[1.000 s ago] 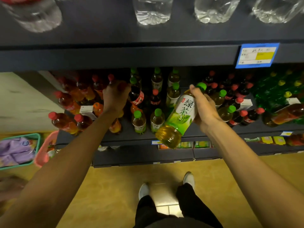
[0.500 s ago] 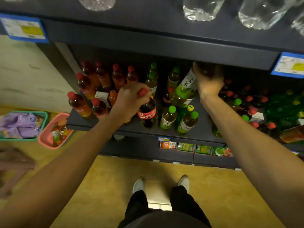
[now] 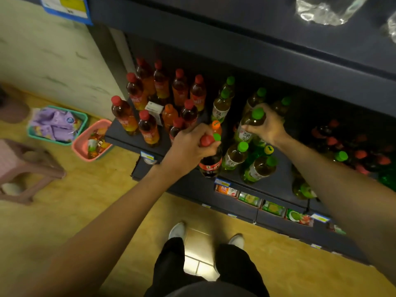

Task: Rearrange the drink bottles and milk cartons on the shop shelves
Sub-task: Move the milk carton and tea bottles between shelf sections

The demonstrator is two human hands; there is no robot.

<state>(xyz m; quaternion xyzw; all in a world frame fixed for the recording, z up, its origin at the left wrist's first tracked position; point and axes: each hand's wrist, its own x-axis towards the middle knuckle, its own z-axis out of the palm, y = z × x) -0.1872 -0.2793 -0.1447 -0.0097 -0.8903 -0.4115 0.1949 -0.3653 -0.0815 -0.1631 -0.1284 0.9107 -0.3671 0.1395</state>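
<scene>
My left hand (image 3: pixel 188 150) grips the red cap and neck of a dark cola bottle (image 3: pixel 211 165) that stands near the front edge of the dark shelf (image 3: pixel 126 139). My right hand (image 3: pixel 267 127) holds a green-capped green tea bottle (image 3: pixel 249 125) by its neck, upright among other green tea bottles (image 3: pixel 235 156). Red-capped iced tea bottles (image 3: pixel 147 127) fill the shelf's left end. An orange-capped bottle (image 3: pixel 216 126) stands just behind my left hand.
Clear water bottles (image 3: pixel 325 9) sit on the shelf above. Small cartons (image 3: pixel 249 198) line the lower shelf. A pink basket (image 3: pixel 85 139) and a teal basket (image 3: pixel 83 116) stand on the yellow floor at left, beside a stool (image 3: pixel 27 166). More red- and green-capped bottles (image 3: pixel 360 154) crowd the right.
My right hand brought the green tea bottle from the air in to the shelf and set it upright among the others. My left hand took the cola bottle by its cap. The view swung left.
</scene>
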